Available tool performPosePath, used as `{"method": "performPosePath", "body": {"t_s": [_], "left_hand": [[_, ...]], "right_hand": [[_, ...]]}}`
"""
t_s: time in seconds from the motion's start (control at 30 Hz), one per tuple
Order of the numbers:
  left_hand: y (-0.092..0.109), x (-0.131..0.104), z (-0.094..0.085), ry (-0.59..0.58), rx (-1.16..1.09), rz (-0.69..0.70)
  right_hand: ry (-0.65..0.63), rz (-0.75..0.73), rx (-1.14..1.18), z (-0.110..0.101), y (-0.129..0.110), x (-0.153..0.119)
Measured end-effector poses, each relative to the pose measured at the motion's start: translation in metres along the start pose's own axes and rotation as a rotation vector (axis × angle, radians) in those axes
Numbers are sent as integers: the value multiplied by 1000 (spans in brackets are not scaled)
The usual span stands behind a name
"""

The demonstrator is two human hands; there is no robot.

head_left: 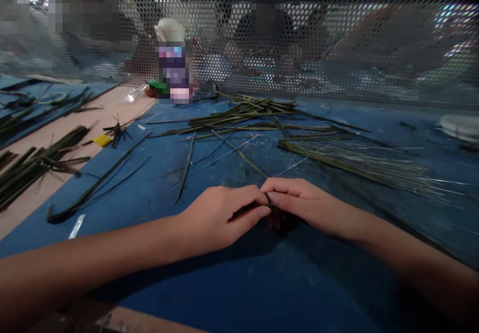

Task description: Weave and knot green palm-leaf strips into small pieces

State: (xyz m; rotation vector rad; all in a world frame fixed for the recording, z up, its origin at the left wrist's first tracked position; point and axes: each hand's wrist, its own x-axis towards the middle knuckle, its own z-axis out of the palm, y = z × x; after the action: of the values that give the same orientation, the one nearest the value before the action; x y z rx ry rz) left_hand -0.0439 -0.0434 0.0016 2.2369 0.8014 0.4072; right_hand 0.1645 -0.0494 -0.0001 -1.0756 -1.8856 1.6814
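Observation:
My left hand [228, 215] and my right hand [305, 200] meet fingertip to fingertip over the middle of the blue tabletop [247, 293]. Both are closed in a pinch on a small dark green leaf strip [268, 199], most of which the fingers hide. A thin green strip [243, 156] runs from behind the fingertips toward the back of the table; whether it is the same piece I cannot tell. Right of my right hand lies a bundle of strips with thin wires [337, 161] fanning out from it.
A pile of green strips [243, 116] lies at the back, below a perforated metal screen [224, 38]. More bundles [41, 168] lie at the left, near a bent strip [101, 180] and a yellow piece [102, 140]. A white round object [460, 126] sits far right. People are beyond the screen.

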Motion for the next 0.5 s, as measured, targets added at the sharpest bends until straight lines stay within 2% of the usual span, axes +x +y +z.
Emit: {"method": "performPosePath", "body": {"t_s": [0.17, 0.27, 0.4, 0.5], "left_hand": [[-4, -2, 2, 46, 123, -28], [-5, -1, 2, 32, 123, -45], [-4, 0, 2, 14, 157, -79], [-4, 0, 2, 3, 180, -94]], "right_hand": [[186, -9, -33, 5, 2, 0], [182, -14, -72, 7, 4, -1], [177, -94, -375, 7, 2, -5], [132, -129, -456, 4, 0, -8]]}}
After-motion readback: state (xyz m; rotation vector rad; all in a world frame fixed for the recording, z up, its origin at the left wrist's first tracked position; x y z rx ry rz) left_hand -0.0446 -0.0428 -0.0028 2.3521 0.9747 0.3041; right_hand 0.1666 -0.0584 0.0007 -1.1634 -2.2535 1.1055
